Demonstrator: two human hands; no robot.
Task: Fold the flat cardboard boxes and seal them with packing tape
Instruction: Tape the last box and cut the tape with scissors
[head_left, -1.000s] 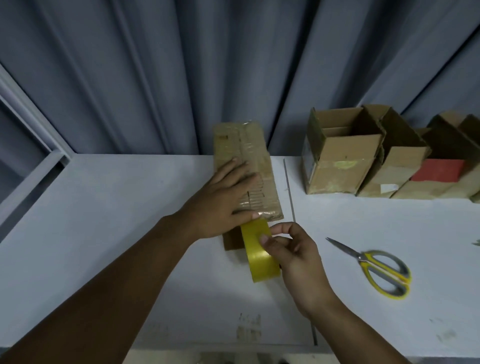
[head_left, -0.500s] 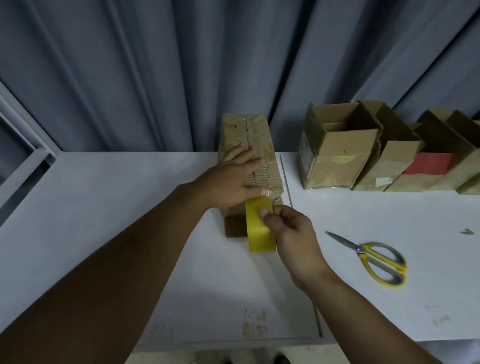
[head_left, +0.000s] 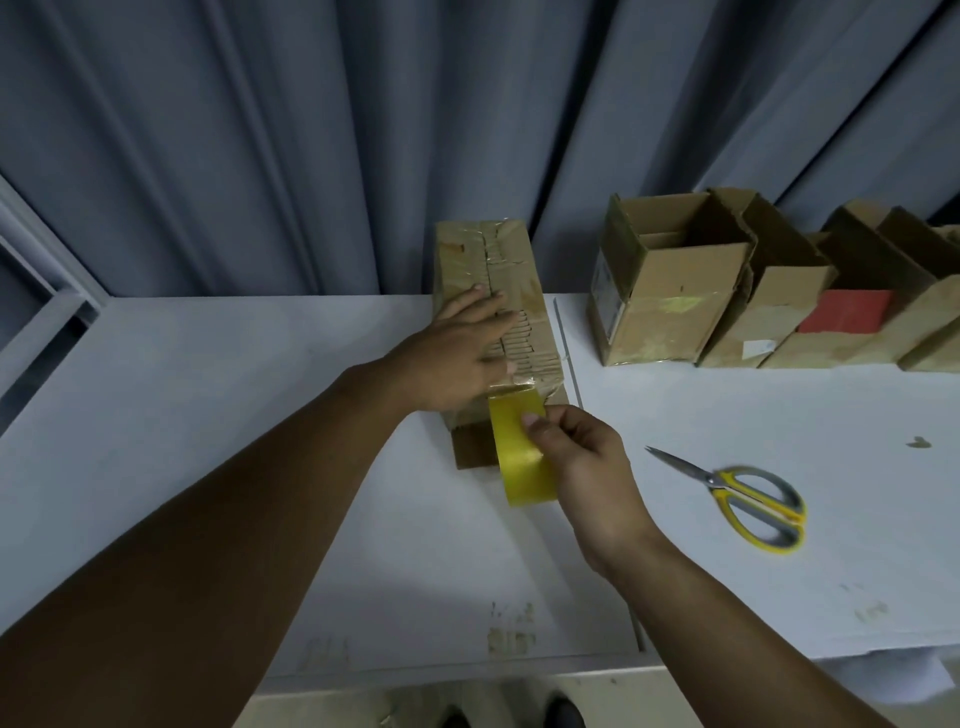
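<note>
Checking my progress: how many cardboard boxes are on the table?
5 boxes: one under the left hand, four in a row back right, the last cut off; more may be hidden.

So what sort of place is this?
Likely a small packing station: a white table with a row of open cardboard boxes, scissors, and a yellow tape roll in use.

Hands (head_left: 457, 358) on box (head_left: 511, 270) and, seemingly, tape (head_left: 519, 462)
</note>
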